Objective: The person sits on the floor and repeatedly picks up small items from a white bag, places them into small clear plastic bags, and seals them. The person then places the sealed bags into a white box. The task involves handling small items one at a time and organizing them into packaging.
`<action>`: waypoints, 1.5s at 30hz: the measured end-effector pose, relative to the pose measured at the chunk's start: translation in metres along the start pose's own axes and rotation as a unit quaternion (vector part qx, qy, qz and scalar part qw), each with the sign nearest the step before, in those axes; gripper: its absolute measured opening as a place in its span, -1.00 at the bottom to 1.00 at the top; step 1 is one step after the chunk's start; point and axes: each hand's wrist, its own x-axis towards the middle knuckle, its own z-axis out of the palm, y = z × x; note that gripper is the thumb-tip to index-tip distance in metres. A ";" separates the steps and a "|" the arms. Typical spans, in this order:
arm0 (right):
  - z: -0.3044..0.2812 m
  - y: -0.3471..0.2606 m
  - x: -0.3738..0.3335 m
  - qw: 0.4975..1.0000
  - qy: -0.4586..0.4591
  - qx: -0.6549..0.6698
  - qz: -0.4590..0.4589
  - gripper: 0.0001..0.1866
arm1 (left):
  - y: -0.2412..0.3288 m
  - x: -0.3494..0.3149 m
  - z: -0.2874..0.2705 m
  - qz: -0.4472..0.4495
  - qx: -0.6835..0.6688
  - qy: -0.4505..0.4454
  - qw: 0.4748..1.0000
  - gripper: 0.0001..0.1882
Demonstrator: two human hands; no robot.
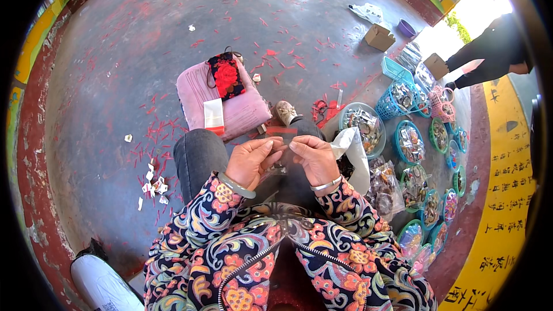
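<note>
In front of my lap, a small clear plastic bag with a red strip [281,131] is stretched between my two hands. My left hand [249,163] pinches its left side, thumb against curled fingers. On the other side, the thumb and fingertips of my right hand [318,164] are closed on it. Some small shiny thing shows between the hands, too small to make out. Beyond my left knee lies a pink cushion [190,95], bearing a black pouch with a red flower [228,76] and a pile of white and red plastic bags [213,115].
At my right stand a clear round tub [377,151], a blue basket [387,106] and several coloured baskets of small packets. An open white sack [358,164] is beside my right hand. Red scraps litter the floor [144,69]. Another person's dark-clothed legs [489,46] show at the upper right.
</note>
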 end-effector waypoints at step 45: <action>0.037 -0.028 -0.007 0.584 -0.020 -0.648 -0.489 -0.87 | -0.022 0.000 -0.003 0.234 0.340 0.000 0.911 -0.70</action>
